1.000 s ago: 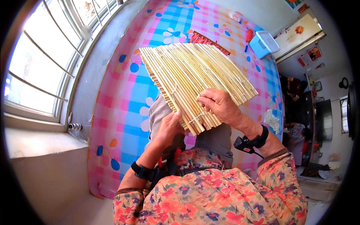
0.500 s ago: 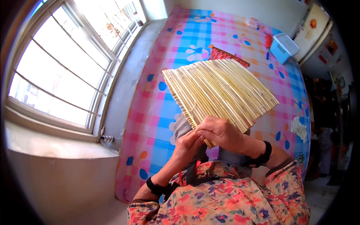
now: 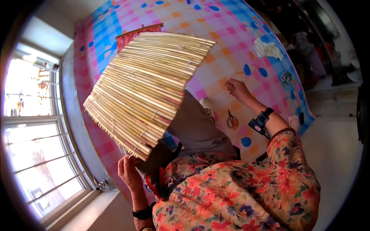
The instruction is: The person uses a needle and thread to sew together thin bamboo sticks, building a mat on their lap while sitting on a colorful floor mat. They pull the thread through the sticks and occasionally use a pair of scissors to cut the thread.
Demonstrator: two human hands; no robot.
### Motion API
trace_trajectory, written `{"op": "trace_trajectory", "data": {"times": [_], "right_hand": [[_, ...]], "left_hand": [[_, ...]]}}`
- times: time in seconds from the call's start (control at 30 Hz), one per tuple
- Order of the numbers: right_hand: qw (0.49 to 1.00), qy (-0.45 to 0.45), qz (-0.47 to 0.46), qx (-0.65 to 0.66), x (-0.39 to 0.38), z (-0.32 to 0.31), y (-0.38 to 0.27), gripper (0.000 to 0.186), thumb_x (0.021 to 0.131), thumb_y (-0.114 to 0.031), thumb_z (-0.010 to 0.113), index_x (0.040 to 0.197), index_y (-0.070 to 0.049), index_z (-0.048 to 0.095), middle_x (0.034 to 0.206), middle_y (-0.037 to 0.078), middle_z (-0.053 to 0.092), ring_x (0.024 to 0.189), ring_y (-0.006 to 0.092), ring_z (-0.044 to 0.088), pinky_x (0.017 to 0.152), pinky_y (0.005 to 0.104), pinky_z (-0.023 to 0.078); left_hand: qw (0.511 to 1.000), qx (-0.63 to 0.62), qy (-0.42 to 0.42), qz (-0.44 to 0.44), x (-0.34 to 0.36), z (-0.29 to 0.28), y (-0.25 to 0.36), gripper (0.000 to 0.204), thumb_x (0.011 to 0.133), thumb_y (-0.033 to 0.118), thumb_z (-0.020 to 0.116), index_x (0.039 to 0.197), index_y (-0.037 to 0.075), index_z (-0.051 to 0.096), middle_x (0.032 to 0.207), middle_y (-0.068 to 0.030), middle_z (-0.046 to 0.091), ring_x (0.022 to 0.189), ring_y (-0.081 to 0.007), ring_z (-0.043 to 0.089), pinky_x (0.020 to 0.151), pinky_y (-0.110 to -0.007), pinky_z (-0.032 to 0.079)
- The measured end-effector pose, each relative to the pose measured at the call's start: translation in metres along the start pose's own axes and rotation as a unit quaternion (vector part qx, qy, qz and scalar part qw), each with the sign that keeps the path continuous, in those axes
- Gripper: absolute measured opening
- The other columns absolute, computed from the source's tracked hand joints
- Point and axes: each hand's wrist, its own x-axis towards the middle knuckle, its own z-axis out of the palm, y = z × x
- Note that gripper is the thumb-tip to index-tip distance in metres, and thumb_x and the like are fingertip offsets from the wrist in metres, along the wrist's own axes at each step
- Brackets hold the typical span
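Here the left hand (image 3: 129, 171) pinches the near edge of the tilted reed mat (image 3: 148, 90); best keep it steady while the right hand (image 3: 237, 89), fingers loosely curled and empty, reaches far right toward the checked floor cloth (image 3: 231, 34).

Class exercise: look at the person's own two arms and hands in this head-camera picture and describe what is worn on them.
Both hands, the left hand and the right hand, are bare, with no gloves. Each wrist carries a black strap: the black band on the left wrist, and the black strap with a small boxy device on the right wrist. The red-and-orange floral sleeve ends above the right wrist.
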Motion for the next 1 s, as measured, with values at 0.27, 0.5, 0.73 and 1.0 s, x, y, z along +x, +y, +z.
{"op": "trace_trajectory", "data": {"times": [0.27, 0.5, 0.73, 1.0], "right_hand": [[0.977, -0.007, 0.09, -0.193, -0.082, 0.079, 0.206, 0.015, 0.085, -0.014, 0.055, 0.093, -0.001, 0.057, 0.086, 0.027, 0.061, 0.077, 0.0446, 0.06, 0.068, 0.0489, 0.049], [0.983, 0.05, 0.107, -0.143, -0.092, 0.136, 0.237, 0.025, 0.093, -0.022, 0.05, 0.095, 0.001, 0.058, 0.088, 0.028, 0.061, 0.087, 0.0478, 0.058, 0.075, 0.0541, 0.046], [0.935, 0.016, 0.231, -0.27, -0.069, 0.157, 0.26, 0.03, 0.092, -0.023, 0.049, 0.116, -0.005, 0.05, 0.104, 0.027, 0.062, 0.092, 0.0418, 0.063, 0.082, 0.0511, 0.05], [0.916, 0.018, 0.228, -0.329, -0.07, 0.162, 0.287, 0.04, 0.095, -0.028, 0.044, 0.128, -0.007, 0.045, 0.112, 0.023, 0.06, 0.095, 0.0413, 0.062, 0.082, 0.0519, 0.05]], "left_hand": [[0.999, -0.002, 0.004, -0.051, -0.004, 0.011, 0.025, 0.013, 0.098, 0.013, 0.05, 0.095, 0.003, 0.058, 0.085, -0.0045, 0.062, 0.082, -0.0118, 0.06, 0.076, -0.027, 0.049], [0.995, 0.062, 0.021, -0.08, -0.005, 0.01, 0.042, 0.012, 0.096, 0.012, 0.053, 0.095, 0.003, 0.061, 0.083, -0.0019, 0.061, 0.076, -0.0096, 0.056, 0.071, -0.025, 0.046], [0.992, -0.007, 0.034, -0.124, -0.02, 0.002, 0.04, 0.014, 0.095, 0.011, 0.055, 0.099, 0.0, 0.062, 0.094, -0.0095, 0.066, 0.087, -0.0177, 0.064, 0.08, -0.031, 0.051], [0.988, -0.023, 0.06, -0.139, -0.035, 0.007, 0.044, 0.014, 0.093, 0.009, 0.055, 0.1, -0.002, 0.061, 0.095, -0.0124, 0.067, 0.088, -0.0211, 0.066, 0.082, -0.034, 0.053]]}}
